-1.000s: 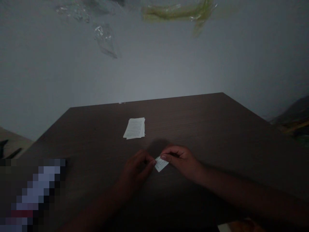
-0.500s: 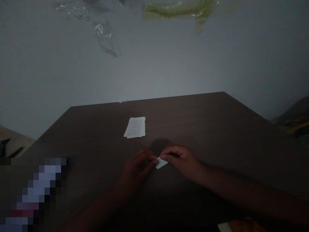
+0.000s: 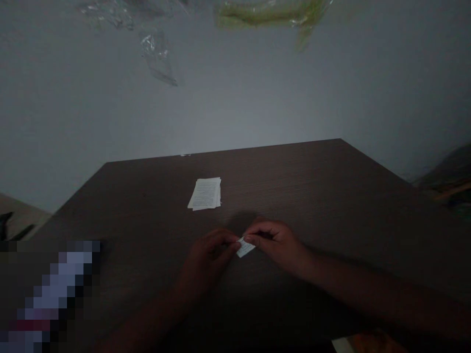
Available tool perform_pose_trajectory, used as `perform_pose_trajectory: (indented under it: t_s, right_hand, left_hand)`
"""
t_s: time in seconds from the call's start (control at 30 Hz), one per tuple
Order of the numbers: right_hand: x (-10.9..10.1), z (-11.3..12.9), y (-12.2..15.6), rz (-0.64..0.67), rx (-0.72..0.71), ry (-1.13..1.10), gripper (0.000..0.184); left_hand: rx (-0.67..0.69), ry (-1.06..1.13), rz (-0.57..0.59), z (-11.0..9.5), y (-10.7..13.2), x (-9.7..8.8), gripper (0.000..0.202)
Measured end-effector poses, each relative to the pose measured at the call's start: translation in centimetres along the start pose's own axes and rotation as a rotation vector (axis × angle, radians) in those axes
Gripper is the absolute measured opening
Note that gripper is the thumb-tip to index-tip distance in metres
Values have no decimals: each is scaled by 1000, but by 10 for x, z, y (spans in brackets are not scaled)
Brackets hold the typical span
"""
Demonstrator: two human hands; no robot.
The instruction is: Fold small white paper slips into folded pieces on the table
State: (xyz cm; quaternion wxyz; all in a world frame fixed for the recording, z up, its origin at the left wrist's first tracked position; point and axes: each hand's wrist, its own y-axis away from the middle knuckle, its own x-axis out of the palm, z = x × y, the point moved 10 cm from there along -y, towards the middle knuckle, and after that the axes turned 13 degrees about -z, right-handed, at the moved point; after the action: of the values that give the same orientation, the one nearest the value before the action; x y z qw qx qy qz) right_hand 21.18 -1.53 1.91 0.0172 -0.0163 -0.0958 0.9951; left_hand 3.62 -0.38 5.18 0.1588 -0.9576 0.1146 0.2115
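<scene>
A small piece of white paper (image 3: 246, 249) sits between the two hands, near the fingertips of both, with fine dark marks on the side that shows; they are too small to read. The left hand (image 3: 211, 252) pinches its near corner between thumb and forefinger. The right hand (image 3: 276, 243) grips the opposite side, thumb on top and bent fingers behind, so the paper is held from both ends. Whether it touches the counter (image 3: 294, 186) below the hands, I cannot tell.

Beyond the left hand, well apart from its fingers, lies a loose stack of printed sheets (image 3: 205, 192), its edges slightly out of line. Farther past the hands, at the counter's back edge, is a tiny white scrap (image 3: 185, 155).

To the left of the left hand, a blurred-out patch (image 3: 69, 277) hides whatever is there. Nearer the body than the right hand, at the bottom of the view, a pale corner of something (image 3: 341, 345) shows beside an orange-brown area. Far ahead of both hands rises a grey wall (image 3: 257, 93), with yellow tape (image 3: 257, 17) and crinkled clear plastic (image 3: 156, 54) high on it.
</scene>
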Motion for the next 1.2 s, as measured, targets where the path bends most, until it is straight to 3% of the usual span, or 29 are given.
perform_pose_trajectory:
  t_s: [0.2, 0.47, 0.7, 0.9, 1.03, 1.2]
  right_hand:
    - [2, 0, -2, 38, -78, 85, 22]
    - [10, 16, -3, 193, -377, 468, 11]
    - [17, 2, -2, 219, -363, 746, 4]
    - [14, -6, -5, 186, -338, 794, 12]
    - [19, -4, -4, 319, -401, 830, 2]
    - [20, 10, 3, 443, -535, 917, 11]
  left_hand:
    - [-40, -71, 41, 3, 1, 3, 19]
    - [54, -177, 81, 22, 6, 14, 17]
    - [272, -395, 152, 13, 7, 30, 21]
    - [311, -493, 182, 12, 7, 36, 18]
    - [299, -523, 207, 9, 8, 37, 19]
    - [334, -580, 193, 13, 5, 34, 27]
